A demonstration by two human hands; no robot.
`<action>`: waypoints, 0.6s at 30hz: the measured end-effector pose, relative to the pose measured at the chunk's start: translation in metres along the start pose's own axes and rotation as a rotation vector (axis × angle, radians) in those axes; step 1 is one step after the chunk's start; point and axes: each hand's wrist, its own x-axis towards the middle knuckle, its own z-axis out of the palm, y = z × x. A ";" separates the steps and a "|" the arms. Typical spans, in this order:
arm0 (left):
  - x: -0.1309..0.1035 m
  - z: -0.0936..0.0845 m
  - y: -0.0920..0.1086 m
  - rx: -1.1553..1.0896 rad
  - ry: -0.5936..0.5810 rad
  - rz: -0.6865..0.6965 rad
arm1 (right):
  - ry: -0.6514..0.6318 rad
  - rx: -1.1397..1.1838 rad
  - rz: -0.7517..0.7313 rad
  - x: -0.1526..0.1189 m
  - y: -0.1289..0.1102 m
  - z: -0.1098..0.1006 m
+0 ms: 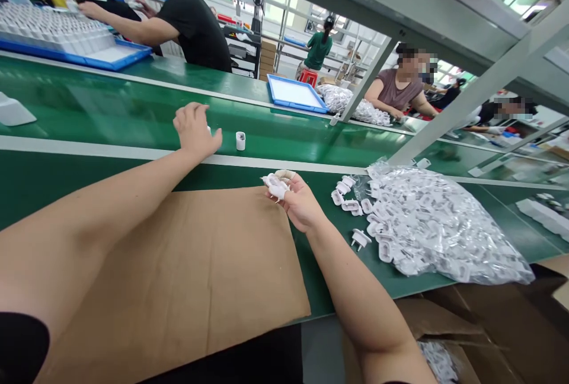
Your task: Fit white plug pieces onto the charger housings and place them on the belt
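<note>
My left hand [195,129] reaches over the green conveyor belt, its thumb spread away from the fingers. Just behind it shows the edge of a small white piece, mostly hidden; I cannot tell whether they touch. To its right a white plug housing [240,141] stands upright on the belt, its open end up. My right hand [300,200] is closed around white plug pieces [276,185] with pins sticking out, above the corner of a cardboard sheet [213,265]. Loose plug pieces [351,206] lie right of this hand, beside a clear plastic bag [444,224] full of them.
Metal frame bars [373,76] slant across the right side. Across the belt lie a blue-rimmed tray [297,95] and another blue tray [128,55] packed with white housings. Several people work there. An open carton [444,325] stands below at right.
</note>
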 end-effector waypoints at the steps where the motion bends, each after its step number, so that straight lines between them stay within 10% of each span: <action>1: 0.000 0.002 0.002 -0.025 -0.061 0.117 | -0.012 0.007 0.021 -0.001 0.000 0.001; 7: 0.015 0.025 0.004 -0.027 -0.589 0.150 | 0.003 -0.101 0.132 -0.001 0.000 0.004; 12: 0.006 0.015 0.006 -0.041 -0.550 0.124 | -0.058 -0.079 0.196 -0.006 -0.005 0.005; 18: -0.064 -0.038 0.031 -0.188 -0.517 0.267 | -0.231 -0.146 0.145 -0.014 -0.019 0.002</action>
